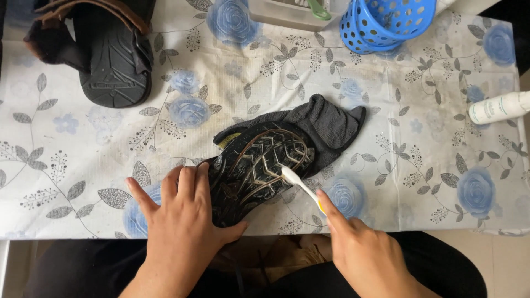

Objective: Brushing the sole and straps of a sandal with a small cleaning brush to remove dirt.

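Observation:
A black shoe (256,165) lies sole up on a dark grey cloth (328,124) near the table's front edge. Its tread shows pale zigzag lines. My left hand (176,221) presses flat on the heel end of the sole, fingers spread. My right hand (359,248) grips a white and yellow toothbrush (301,186), whose head rests on the sole near the middle.
A second dark shoe (110,55) lies sole up at the back left. A blue perforated basket (386,22) and a grey tub (287,11) stand at the back. A white bottle (499,107) lies at the right edge. A floral tablecloth (414,165) covers the table.

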